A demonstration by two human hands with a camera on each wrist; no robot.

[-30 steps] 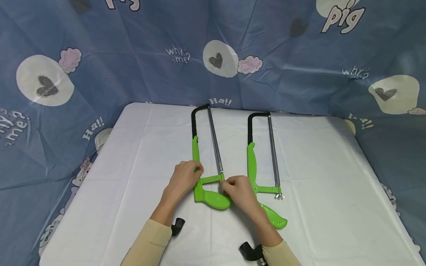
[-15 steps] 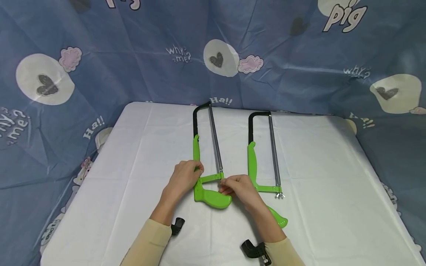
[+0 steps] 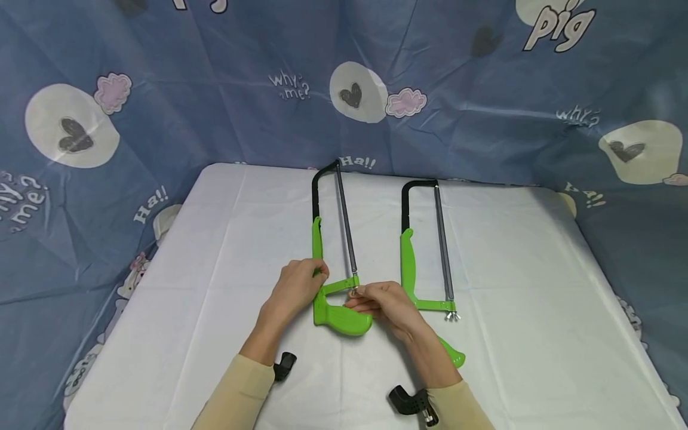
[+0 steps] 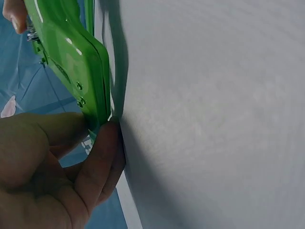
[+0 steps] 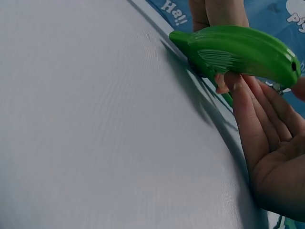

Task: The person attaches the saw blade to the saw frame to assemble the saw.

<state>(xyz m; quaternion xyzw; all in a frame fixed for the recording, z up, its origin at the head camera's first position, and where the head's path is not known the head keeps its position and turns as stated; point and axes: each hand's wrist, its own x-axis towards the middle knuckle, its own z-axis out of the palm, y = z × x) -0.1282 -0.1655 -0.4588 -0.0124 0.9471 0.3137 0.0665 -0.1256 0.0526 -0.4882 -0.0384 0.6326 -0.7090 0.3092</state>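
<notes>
A hacksaw (image 3: 346,321) with a green handle and black front frame is nearest both hands, blade side to the right. My left hand (image 3: 295,288) pinches its green frame just above the crossbar; the left wrist view shows thumb and fingers (image 4: 102,148) on either side of the frame's edge. At the blade's near end, the thumb and index finger of my right hand (image 3: 391,306) pinch a small metal wing nut (image 3: 353,292). In the right wrist view the other fingers (image 5: 250,114) extend under the green handle (image 5: 238,50), and the wing nut is partly hidden.
A second green and black hacksaw (image 3: 407,263) lies to the right, its wing nut (image 3: 452,316) showing; my right wrist covers part of its handle. Both saws are on a white-covered table (image 3: 537,310). A blue printed cloth (image 3: 242,77) hangs behind the table.
The held saw's blade end has shifted slightly left and away. My right fingers have turned and extended farther left at the wing nut. The left hand keeps its hold.
</notes>
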